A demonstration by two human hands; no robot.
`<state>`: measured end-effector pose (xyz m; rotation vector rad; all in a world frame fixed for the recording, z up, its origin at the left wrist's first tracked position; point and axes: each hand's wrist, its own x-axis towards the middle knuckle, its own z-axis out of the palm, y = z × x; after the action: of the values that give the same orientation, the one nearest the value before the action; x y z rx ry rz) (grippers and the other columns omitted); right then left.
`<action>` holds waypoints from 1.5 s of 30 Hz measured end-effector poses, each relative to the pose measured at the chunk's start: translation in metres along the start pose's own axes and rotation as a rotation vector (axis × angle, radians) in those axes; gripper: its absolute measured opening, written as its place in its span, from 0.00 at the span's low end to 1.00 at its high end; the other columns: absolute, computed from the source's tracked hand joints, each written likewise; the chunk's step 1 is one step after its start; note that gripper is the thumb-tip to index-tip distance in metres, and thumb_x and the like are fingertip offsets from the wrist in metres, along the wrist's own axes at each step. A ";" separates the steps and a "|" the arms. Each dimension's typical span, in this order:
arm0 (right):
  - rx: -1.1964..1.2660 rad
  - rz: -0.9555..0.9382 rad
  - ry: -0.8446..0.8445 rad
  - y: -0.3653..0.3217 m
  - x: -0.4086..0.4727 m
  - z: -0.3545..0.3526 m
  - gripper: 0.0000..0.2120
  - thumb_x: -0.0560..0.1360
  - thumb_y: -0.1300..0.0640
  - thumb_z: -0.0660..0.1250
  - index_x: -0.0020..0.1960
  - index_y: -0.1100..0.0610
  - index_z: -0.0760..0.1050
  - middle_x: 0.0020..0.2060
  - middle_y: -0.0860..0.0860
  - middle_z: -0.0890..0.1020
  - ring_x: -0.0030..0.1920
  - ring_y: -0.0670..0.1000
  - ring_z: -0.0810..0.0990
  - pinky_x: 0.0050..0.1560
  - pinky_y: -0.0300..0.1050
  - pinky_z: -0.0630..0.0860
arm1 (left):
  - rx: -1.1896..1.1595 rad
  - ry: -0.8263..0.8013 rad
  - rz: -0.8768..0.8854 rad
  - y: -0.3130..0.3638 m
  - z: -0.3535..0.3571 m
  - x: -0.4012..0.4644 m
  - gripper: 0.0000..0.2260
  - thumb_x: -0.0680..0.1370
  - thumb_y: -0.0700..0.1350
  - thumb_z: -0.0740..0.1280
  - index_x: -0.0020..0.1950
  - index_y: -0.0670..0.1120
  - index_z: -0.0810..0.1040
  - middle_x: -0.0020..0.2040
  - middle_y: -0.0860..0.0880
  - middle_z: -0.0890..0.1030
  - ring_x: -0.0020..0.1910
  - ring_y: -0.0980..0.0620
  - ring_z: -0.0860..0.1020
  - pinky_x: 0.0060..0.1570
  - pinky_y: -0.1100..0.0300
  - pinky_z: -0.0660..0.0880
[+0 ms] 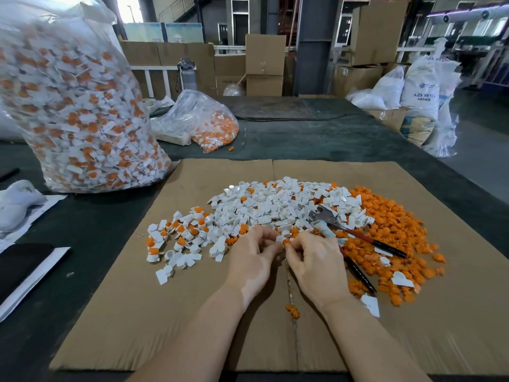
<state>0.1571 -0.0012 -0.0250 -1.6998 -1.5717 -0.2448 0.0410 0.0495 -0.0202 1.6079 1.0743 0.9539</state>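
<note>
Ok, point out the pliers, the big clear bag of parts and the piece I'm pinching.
pliers [325,215]: head view, on the metal head.
large clear bag [82,111]: head view, middle of its front.
white and orange piece [281,238]: head view, on its white part.

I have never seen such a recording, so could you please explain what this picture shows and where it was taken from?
There is no machine here: a camera worn on a person's head looks down at their bare hands. The left hand and right hand together pinch a small white and orange piece. On the cardboard sheet lie a pile of white pieces, a pile of orange caps and pliers with red and black handles. A large clear bag of such pieces stands at the left.
</note>
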 end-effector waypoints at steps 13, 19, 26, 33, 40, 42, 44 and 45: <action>0.139 -0.057 -0.023 -0.001 0.001 -0.008 0.14 0.68 0.63 0.74 0.53 0.57 0.80 0.38 0.49 0.79 0.41 0.49 0.77 0.43 0.52 0.77 | -0.067 -0.008 -0.034 -0.001 -0.001 0.002 0.06 0.78 0.39 0.65 0.53 0.46 0.77 0.42 0.40 0.80 0.43 0.44 0.80 0.51 0.48 0.78; 0.148 -0.088 -0.021 0.000 0.003 -0.008 0.12 0.68 0.65 0.74 0.51 0.59 0.82 0.40 0.51 0.82 0.42 0.51 0.80 0.43 0.54 0.78 | -0.058 -0.021 -0.011 -0.003 -0.001 0.002 0.09 0.78 0.39 0.65 0.50 0.54 0.77 0.38 0.46 0.79 0.43 0.46 0.81 0.51 0.49 0.78; 0.126 -0.117 -0.014 0.000 0.003 -0.008 0.12 0.67 0.66 0.74 0.50 0.58 0.82 0.40 0.51 0.82 0.42 0.51 0.81 0.44 0.52 0.79 | -0.046 -0.016 -0.003 -0.005 0.000 0.004 0.08 0.77 0.40 0.66 0.49 0.55 0.78 0.37 0.48 0.79 0.42 0.48 0.80 0.48 0.52 0.77; 0.013 -0.094 -0.041 0.000 0.006 -0.010 0.13 0.69 0.60 0.74 0.52 0.58 0.82 0.41 0.51 0.83 0.45 0.53 0.80 0.48 0.54 0.76 | -0.001 -0.003 -0.013 -0.002 0.001 0.009 0.04 0.76 0.43 0.69 0.47 0.51 0.78 0.33 0.50 0.77 0.34 0.54 0.76 0.41 0.55 0.73; -0.459 0.397 -0.268 0.024 0.019 -0.035 0.22 0.75 0.49 0.61 0.67 0.53 0.66 0.64 0.51 0.71 0.65 0.53 0.67 0.66 0.53 0.58 | -0.106 0.037 -0.086 0.001 0.003 0.014 0.03 0.76 0.43 0.69 0.48 0.48 0.78 0.33 0.50 0.79 0.34 0.54 0.78 0.43 0.57 0.75; -0.531 0.549 -0.448 0.031 0.024 -0.042 0.25 0.73 0.48 0.60 0.68 0.54 0.63 0.68 0.54 0.66 0.68 0.56 0.63 0.69 0.60 0.52 | -0.100 0.038 -0.091 0.003 0.004 0.015 0.02 0.76 0.43 0.69 0.47 0.48 0.77 0.35 0.49 0.80 0.36 0.53 0.77 0.44 0.56 0.75; -0.555 0.615 -0.572 0.034 0.030 -0.045 0.27 0.72 0.47 0.60 0.69 0.54 0.62 0.70 0.55 0.63 0.69 0.59 0.61 0.69 0.65 0.47 | -0.104 0.042 -0.106 0.005 0.005 0.017 0.02 0.76 0.43 0.69 0.48 0.48 0.78 0.36 0.48 0.80 0.35 0.53 0.77 0.42 0.57 0.75; -0.576 0.611 -0.598 0.035 0.032 -0.046 0.26 0.72 0.48 0.60 0.68 0.54 0.62 0.70 0.55 0.64 0.69 0.59 0.61 0.69 0.66 0.46 | -0.109 0.046 -0.113 0.005 0.005 0.017 0.02 0.76 0.43 0.69 0.48 0.47 0.78 0.36 0.48 0.80 0.34 0.54 0.77 0.40 0.59 0.74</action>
<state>0.2118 -0.0037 0.0112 -2.8119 -1.3423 0.1639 0.0522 0.0632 -0.0148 1.4281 1.1136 0.9607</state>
